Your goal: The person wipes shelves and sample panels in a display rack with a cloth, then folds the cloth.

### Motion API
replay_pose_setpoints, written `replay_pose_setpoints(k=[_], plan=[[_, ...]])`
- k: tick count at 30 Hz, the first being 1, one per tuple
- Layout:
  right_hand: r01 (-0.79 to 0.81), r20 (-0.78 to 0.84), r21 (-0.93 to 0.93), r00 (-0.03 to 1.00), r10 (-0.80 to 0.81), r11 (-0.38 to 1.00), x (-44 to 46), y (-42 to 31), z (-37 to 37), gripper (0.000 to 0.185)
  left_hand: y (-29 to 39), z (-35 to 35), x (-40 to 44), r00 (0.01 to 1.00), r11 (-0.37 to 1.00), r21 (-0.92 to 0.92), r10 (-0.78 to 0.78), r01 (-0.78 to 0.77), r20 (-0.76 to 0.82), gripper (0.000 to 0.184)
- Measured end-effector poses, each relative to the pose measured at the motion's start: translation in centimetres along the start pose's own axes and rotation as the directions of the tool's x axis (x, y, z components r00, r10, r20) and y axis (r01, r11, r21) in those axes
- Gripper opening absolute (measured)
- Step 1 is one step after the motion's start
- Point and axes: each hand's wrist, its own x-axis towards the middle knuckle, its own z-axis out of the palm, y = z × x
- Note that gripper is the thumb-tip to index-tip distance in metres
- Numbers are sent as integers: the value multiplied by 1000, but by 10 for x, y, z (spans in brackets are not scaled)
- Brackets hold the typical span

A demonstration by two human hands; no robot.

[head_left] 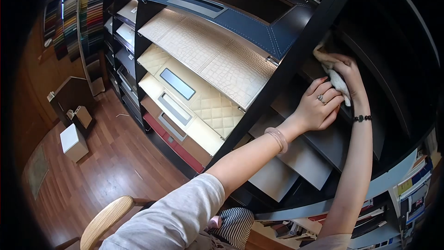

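Observation:
A crumpled white and tan cloth (340, 84) is bunched between my hands, in front of a dark shelf unit on the right. My right hand (348, 71), with a black bead bracelet at the wrist, is closed around its upper part. My left hand (320, 104), wearing a ring and a pale pink bangle, has its fingers curled against the cloth's lower end. Some of its fingertips are hidden. Dark grey panels (305, 159) slant in the shelf slots just below my hands.
A black upright (256, 115) separates this section from a rack with a blue stitched panel (249, 25), a beige crocodile-textured panel (208, 55) and a cream quilted panel (215, 113). Books (411, 199) stand lower right. A wooden chair arm (108, 217) and a white box (73, 142) are at left.

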Motion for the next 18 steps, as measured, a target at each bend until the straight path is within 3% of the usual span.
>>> replay_pose_setpoints(k=[5,9,12,17,18], plan=[[-126,167,95,980,109,987,1,5,-11,34,0,2,0,1000,1000,27,9,-9,-25,19],[-78,25,56,997,77,995,-1,3,-3,34,-1,2,-1,1000,1000,2,7,-7,0,19],[105,-205,-195,968,-145,975,13,15,5,40,-1,3,-1,1000,1000,-1,3,-3,-7,19],[74,-241,-262,960,-139,962,10,13,7,41,-1,1,-1,1000,1000,-7,7,-7,3,19],[78,-164,-184,980,-109,980,9,13,4,38,-1,1,0,1000,1000,-7,9,-9,1,19]])
